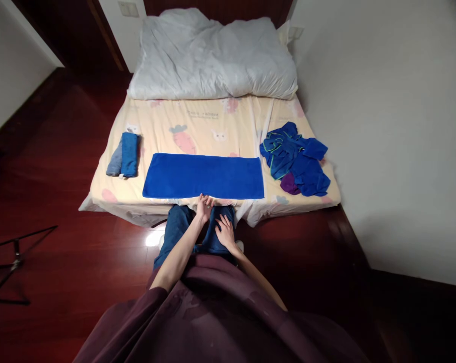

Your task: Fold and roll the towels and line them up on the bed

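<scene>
A flat blue towel (205, 174) is spread lengthwise across the front part of the bed. My left hand (204, 206) reaches to the middle of its near edge, where the fingertips meet the cloth; the fingers are partly bent and look apart. My right hand (224, 232) lies on my right thigh with its fingers spread, holding nothing. Left of the towel are two rolled or folded cloths, a blue one (129, 154) and a greyish-blue one (115, 160). To the right lies a crumpled heap of blue cloths (288, 151), with a purple cloth (289, 184) at its near side.
The bed (212, 121) has a pale yellow sheet with carrot prints. A bulky white quilt (216, 55) lies at its head. A wall (382, 126) stands close on the right. Black stand legs (16, 262) rest on the dark red floor (80, 282) at left.
</scene>
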The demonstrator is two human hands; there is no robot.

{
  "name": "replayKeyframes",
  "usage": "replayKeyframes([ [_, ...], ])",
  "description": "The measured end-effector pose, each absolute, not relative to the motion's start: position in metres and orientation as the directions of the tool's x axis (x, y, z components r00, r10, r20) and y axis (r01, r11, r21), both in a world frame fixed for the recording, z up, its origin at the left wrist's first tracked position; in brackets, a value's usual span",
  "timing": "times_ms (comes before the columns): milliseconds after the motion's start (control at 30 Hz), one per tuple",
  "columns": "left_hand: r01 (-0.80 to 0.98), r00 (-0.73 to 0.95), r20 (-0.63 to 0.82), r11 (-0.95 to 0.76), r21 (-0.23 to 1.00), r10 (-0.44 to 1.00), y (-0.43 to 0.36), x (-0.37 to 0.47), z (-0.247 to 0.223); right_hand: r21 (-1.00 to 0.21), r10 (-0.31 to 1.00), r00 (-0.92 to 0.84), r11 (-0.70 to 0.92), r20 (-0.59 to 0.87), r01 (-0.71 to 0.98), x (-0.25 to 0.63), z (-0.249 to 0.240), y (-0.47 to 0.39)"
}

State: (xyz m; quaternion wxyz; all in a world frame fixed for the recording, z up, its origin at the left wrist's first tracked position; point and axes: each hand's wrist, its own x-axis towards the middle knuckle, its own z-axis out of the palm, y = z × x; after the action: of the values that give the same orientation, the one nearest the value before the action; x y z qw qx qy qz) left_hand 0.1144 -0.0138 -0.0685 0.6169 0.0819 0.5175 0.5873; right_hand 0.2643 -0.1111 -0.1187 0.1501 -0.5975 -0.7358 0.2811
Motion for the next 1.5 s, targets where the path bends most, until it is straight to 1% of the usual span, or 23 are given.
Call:
replayKeyframes([
  [100,-0.703,-0.225,-0.563,0.267,0.659,0.795,-0.011,0.114,-0.062,-0.604,0.968,-0.232,0.128,-0.097,0.787,0.264,-0.121,-0.111],
  [233,-0.690,-0.228,-0.537,0.255,0.677,0.812,-0.011,0.119,-0.063,-0.592,0.964,-0.243,0.136,-0.104,0.794,0.264,-0.121,-0.111],
  [333,-0.698,-0.246,-0.545,0.244,0.673,0.802,-0.011,0.121,-0.066,-0.594,0.964,-0.244,0.136,-0.104,0.793,0.265,-0.120,-0.111],
  [467,-0.670,-0.285,-0.547,0.244,0.701,0.788,-0.008,0.122,-0.068,-0.609,0.964,-0.247,0.139,-0.096,0.781,0.265,-0.119,-0.110],
  [600,-0.663,-0.286,-0.560,0.262,0.701,0.778,-0.007,0.123,-0.072,-0.600,0.961,-0.251,0.135,-0.114,0.789,0.265,-0.119,-0.109],
  [800,-0.646,-0.399,-0.590,0.242,0.724,0.702,-0.009,0.132,-0.079,-0.593,0.964,-0.243,0.132,-0.110,0.795,0.266,-0.123,-0.109],
  [967,-0.666,-0.440,-0.589,0.194,0.721,0.678,-0.007,0.136,-0.081,-0.609,0.968,-0.234,0.130,-0.094,0.783,0.266,-0.125,-0.110],
  [1133,-0.738,-0.397,-0.622,0.168,0.653,0.674,-0.010,0.136,-0.079,-0.623,0.974,-0.220,0.136,-0.060,0.770,0.266,-0.126,-0.110],
  [1300,-0.792,-0.347,-0.608,0.124,0.598,0.714,-0.006,0.131,-0.073,-0.623,0.971,-0.229,0.135,-0.074,0.771,0.266,-0.126,-0.110],
  [1400,-0.802,-0.297,-0.603,0.149,0.578,0.741,-0.003,0.129,-0.071,-0.622,0.971,-0.231,0.144,-0.062,0.770,0.266,-0.126,-0.110],
  [1500,-0.787,-0.259,-0.597,0.192,0.586,0.759,-0.005,0.129,-0.071,-0.622,0.972,-0.230,0.150,-0.050,0.769,0.266,-0.125,-0.110],
])
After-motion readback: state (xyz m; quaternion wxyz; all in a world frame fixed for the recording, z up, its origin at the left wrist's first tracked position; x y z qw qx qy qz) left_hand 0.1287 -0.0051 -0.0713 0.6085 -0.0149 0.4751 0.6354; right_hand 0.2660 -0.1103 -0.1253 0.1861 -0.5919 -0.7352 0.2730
